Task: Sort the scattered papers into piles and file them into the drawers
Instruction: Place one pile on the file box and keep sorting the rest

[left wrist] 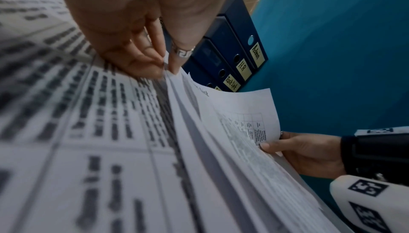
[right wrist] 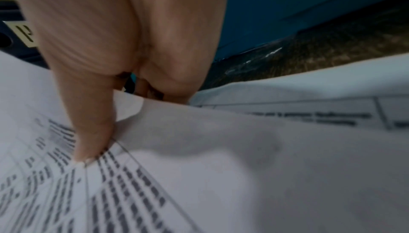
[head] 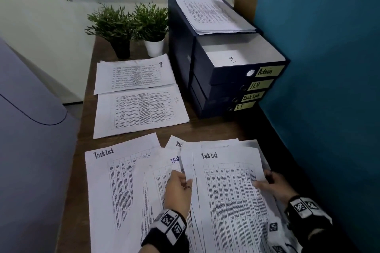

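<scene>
A stack of "Task List" papers [head: 228,191] lies at the desk's near edge, held between both hands. My left hand [head: 181,185] pinches the stack's left edge [left wrist: 175,86] with fingertips. My right hand [head: 273,183] grips the right edge, thumb [right wrist: 88,131] on top of the sheet. More Task List sheets [head: 115,187] lie loose to the left. Farther back lie an H.R pile [head: 141,111] and an Admin pile [head: 133,75]. The dark blue drawer unit [head: 226,88] stands at the back right, its top Admin drawer [head: 232,57] pulled open.
Two small potted plants [head: 131,26] stand behind the piles. Another paper stack [head: 213,14] rests on top of the drawer unit. A teal partition [head: 329,68] borders the desk on the right, and a grey chair back [head: 30,150] sits on the left.
</scene>
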### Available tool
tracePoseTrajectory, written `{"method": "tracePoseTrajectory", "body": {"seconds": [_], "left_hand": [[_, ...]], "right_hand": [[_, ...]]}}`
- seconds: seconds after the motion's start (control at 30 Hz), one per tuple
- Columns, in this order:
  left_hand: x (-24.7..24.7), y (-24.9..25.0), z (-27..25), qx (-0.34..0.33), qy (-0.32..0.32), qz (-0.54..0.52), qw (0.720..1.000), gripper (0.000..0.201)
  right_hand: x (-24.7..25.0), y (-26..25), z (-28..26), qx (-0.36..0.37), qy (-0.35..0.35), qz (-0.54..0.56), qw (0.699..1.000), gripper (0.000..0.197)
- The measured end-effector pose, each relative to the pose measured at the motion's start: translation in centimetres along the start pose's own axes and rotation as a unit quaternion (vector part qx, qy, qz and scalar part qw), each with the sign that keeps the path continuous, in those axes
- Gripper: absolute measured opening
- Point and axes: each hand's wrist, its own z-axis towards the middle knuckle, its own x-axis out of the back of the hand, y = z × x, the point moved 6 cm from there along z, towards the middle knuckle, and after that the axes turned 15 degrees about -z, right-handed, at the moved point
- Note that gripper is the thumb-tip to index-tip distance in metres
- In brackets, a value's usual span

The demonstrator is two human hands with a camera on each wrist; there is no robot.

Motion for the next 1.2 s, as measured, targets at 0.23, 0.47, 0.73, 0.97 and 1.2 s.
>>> {"method": "tracePoseTrajectory", "body": {"seconds": [0.23,0.47,0.73,0.97,1.2], "left_hand": [[-1.1,1.1,0.4,-0.046,-0.070,0.068,0.994,0.022],[1.7,3.1,1.2,-0.020,-0.038,-0.090,0.995,0.023],[12.7,9.1,5.3,-0.102,0.077,-0.213,0.969,0.035],[15.6,13.4,5.4,-0.135,0.035,-0.238,0.961,0.028],[14.2,14.7,4.5,-0.083,-0.025,-0.324,0.942,0.030]], "right_hand": [[0.3,0.0,-0.5,0.014,-0.003,-0.033,0.999,0.028],[0.2,-0.2,-1.2,0.026,0.001,-0.021,0.999,0.050],[-0.2,-4.8,-3.1,0.101,0.025,0.056,0.993,0.068],[-3.1,-17.0,-5.3,0.170,-0.090,0.205,0.960,0.059],[-4.7,-20.3,-3.9,0.201,-0.068,0.142,0.967,0.094]]}}
